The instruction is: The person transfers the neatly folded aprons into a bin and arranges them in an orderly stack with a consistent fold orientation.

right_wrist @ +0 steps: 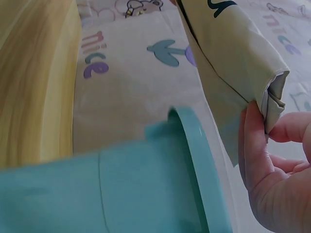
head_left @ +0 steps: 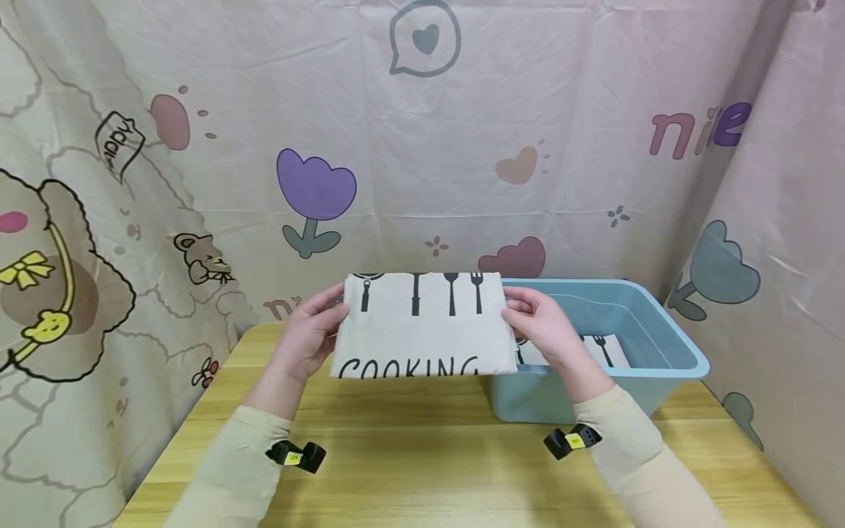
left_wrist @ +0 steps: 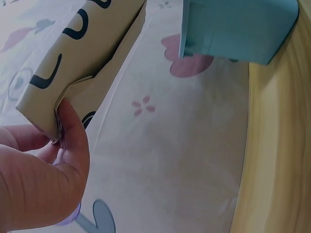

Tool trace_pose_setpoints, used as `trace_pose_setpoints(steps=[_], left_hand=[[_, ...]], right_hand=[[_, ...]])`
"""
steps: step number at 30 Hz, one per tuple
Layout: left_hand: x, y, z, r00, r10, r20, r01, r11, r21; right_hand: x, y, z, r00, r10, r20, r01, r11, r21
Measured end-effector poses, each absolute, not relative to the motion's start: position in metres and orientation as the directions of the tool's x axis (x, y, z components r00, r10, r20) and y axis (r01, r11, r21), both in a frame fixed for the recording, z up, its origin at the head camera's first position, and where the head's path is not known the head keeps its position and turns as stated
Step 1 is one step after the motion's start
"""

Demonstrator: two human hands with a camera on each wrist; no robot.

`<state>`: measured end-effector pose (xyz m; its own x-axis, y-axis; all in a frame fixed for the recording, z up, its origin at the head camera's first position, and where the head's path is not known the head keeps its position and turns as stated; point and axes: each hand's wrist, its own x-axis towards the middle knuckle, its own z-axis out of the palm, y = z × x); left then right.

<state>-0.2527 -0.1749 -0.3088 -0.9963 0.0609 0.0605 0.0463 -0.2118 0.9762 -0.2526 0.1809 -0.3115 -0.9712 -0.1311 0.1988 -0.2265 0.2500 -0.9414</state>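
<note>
Between the two hands, a folded white cloth (head_left: 422, 323) hangs above the table, printed with black kitchen utensils and the word COOKING. My left hand (head_left: 310, 326) pinches its left edge; in the left wrist view the thumb and fingers grip the folded corner (left_wrist: 43, 104). At the opposite edge my right hand (head_left: 544, 323) pinches the cloth, and its layered folds (right_wrist: 274, 92) show in the right wrist view. The right forearm passes over the near rim of a light blue plastic bin (head_left: 660, 372). Inside the bin lies another white cloth (head_left: 617, 352) with a fork print, partly hidden by the arm.
The bin stands at the right on a wooden table (head_left: 409, 440). A curtain (head_left: 422, 147) printed with flowers, hearts and cartoon animals hangs behind the table and along both sides. Each sleeved forearm wears a black wrist strap (head_left: 293, 455).
</note>
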Motion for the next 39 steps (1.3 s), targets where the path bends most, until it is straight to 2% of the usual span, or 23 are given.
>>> trace_pose_setpoints(steps=[12,21,39], left_hand=[[-0.265,-0.124,-0.309,-0.993,0.105,0.053,0.028,-0.230,0.973],[-0.271,-0.090,-0.304,-0.991,0.130,0.041,0.007,-0.254,0.967],[-0.279,-0.023,-0.292,-0.989,0.139,0.050,0.005,-0.302,0.953]], right_hand=[[-0.246,0.231,-0.303,-0.977,-0.084,0.198,-0.215,0.323,-0.922],[-0.244,0.261,-0.300,-0.981,-0.023,0.192,-0.183,0.433,-0.883],[-0.243,0.316,-0.297,-0.980,0.091,0.179,-0.111,0.500,-0.859]])
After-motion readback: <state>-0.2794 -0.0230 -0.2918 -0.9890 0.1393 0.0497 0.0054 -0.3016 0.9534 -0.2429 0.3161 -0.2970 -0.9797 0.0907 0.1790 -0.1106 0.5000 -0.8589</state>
